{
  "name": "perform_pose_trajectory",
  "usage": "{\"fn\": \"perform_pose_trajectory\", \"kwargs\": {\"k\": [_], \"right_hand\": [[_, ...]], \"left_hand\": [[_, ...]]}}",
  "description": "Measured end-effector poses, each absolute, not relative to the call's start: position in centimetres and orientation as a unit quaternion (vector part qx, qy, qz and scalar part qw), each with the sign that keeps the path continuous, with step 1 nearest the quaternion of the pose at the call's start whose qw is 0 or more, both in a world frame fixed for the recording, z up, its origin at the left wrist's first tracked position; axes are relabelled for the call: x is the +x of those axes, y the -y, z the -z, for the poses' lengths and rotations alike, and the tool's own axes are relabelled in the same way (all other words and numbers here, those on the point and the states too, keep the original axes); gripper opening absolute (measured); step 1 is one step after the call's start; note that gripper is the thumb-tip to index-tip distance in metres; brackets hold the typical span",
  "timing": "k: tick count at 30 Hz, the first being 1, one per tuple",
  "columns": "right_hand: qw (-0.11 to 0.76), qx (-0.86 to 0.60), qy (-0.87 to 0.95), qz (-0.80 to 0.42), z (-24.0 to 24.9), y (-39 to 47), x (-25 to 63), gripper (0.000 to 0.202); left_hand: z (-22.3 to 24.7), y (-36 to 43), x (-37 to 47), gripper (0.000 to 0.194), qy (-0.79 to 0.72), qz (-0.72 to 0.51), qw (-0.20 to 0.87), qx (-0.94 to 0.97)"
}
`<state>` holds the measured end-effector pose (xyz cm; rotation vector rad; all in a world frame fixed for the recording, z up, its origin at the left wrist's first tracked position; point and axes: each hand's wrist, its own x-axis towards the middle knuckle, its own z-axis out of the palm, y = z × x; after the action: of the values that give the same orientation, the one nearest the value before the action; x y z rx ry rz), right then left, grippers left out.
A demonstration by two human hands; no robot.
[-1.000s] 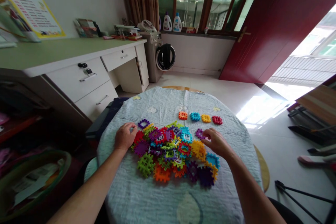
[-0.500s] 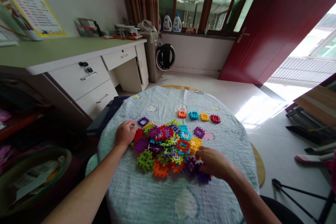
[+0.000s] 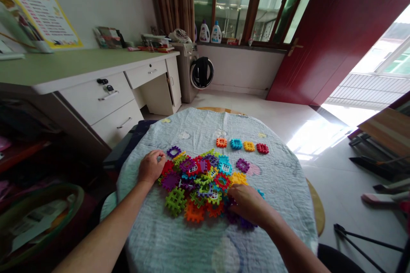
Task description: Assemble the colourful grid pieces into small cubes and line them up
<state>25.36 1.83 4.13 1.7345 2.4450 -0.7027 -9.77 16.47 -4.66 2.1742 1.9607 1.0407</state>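
Observation:
A heap of colourful interlocking plastic pieces (image 3: 201,179) lies mid-table. Against its left edge rests my left hand (image 3: 153,166), fingers curled by a red piece (image 3: 168,166); whether it grips anything is hidden. My right hand (image 3: 245,202) reaches over the heap's right side with its fingers bent down, just below a yellow piece (image 3: 238,178) and over dark purple ones; the fingertips are hidden. Behind the heap, an orange (image 3: 221,142), a blue (image 3: 236,143), a yellow (image 3: 249,146) and a red block (image 3: 262,148) form a row. A purple piece (image 3: 242,165) lies in front of them.
A pale blue cloth (image 3: 179,243) covers the round table. To the left stand a desk (image 3: 80,66) with drawers and a basket (image 3: 77,196). A washing machine (image 3: 185,68) with its door open is behind, and a red door (image 3: 320,30) is at the right.
My right hand has moved left over the heap, and a light blue piece now shows to the right of it. My left hand has stayed at the heap's left edge. The view has shifted slightly.

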Motion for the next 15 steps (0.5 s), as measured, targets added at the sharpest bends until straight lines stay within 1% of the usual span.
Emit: {"fn": "perform_pose_trajectory", "kwargs": {"k": [3, 6, 8, 9, 10, 12, 13, 15], "right_hand": [[-0.017, 0.561, -0.785, 0.264, -4.2, -2.1, 25.8, 0.013], [-0.093, 0.560, -0.744, 0.352, -4.4, -2.6, 27.2, 0.007], [-0.164, 0.571, -0.702, 0.394, -4.2, -3.4, 28.3, 0.006], [-0.211, 0.583, -0.680, 0.392, -3.9, -3.8, 29.0, 0.009], [-0.259, 0.601, -0.660, 0.370, -3.5, -4.3, 29.5, 0.012], [-0.334, 0.648, -0.625, 0.279, -2.6, -5.2, 30.5, 0.016], [-0.350, 0.671, -0.614, 0.223, -2.2, -5.6, 30.9, 0.016], [-0.334, 0.706, -0.612, 0.127, -1.5, -6.1, 31.3, 0.013]], "left_hand": [[4.6, -16.4, -9.8, 0.021, -0.631, -0.336, 0.017, 0.699], [4.6, -16.4, -9.7, 0.021, -0.631, -0.339, 0.016, 0.698], [4.7, -16.4, -9.7, 0.020, -0.632, -0.341, 0.012, 0.696], [4.7, -16.4, -9.7, 0.020, -0.631, -0.342, 0.010, 0.696], [4.7, -16.4, -9.7, 0.020, -0.631, -0.343, 0.008, 0.696], [4.7, -16.4, -9.7, 0.019, -0.630, -0.343, 0.008, 0.697], [4.6, -16.4, -9.7, 0.019, -0.630, -0.343, 0.009, 0.697], [4.6, -16.4, -9.7, 0.020, -0.630, -0.343, 0.012, 0.697]]}}
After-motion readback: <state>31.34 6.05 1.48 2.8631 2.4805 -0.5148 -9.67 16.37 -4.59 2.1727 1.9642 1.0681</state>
